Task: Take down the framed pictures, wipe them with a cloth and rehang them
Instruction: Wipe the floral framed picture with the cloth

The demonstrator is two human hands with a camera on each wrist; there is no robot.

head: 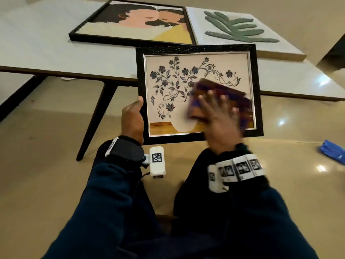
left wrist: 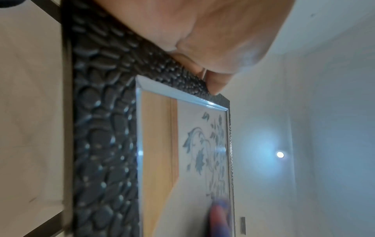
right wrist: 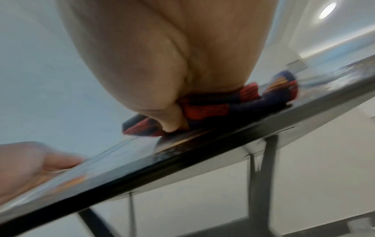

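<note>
The floral framed picture is held tilted in the air just in front of the desk, its top edge over the desk's near rim. The left hand grasps its left frame edge, thumb on the front. The right hand, fingers spread flat, presses a folded checked cloth on the glass, lower right of the flowers. Judgement: wiping well needs light, overlapping strokes into the corners, with the left grip firm against flexing.
</note>
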